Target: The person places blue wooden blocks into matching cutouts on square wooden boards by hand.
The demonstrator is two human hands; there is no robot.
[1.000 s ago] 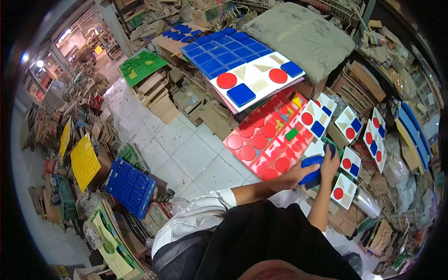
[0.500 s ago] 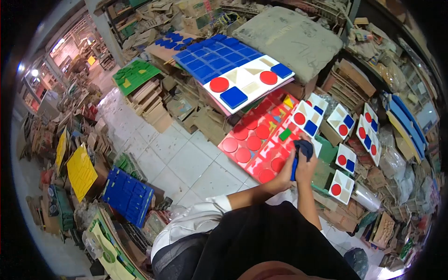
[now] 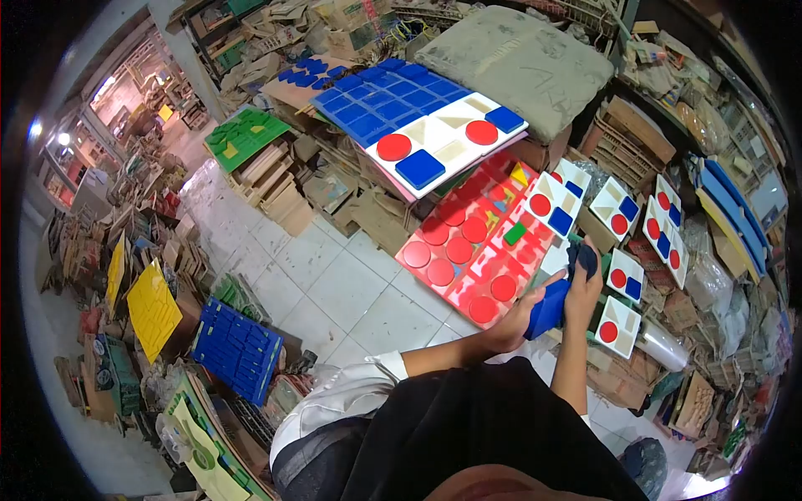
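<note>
My left hand (image 3: 511, 324) grips a flat blue square piece (image 3: 547, 311), its broad face tilted into view. Bunched in my right hand (image 3: 583, 288) is a dark cloth (image 3: 582, 260), held just above and right of the blue piece. Under and beyond the hands is a red painted board (image 3: 447, 284) carrying red discs (image 3: 459, 250), a green rectangle (image 3: 515, 233) and a yellow triangle (image 3: 519, 174). A white puzzle board (image 3: 551, 204) with a red circle and a blue square lies just past my hands.
Farther off, a stack carries blue squares (image 3: 359, 107) and white boards (image 3: 443, 142). More white boards (image 3: 616, 321) lie on the right. Green (image 3: 246, 138), yellow (image 3: 153, 309) and blue (image 3: 236, 346) painted panels stand left. Tiled floor (image 3: 351, 292) shows between dusty piles.
Both hands have shifted right. They have moved apart slightly, and the blue piece has turned so its broad face shows. The cloth remains in my right hand.
</note>
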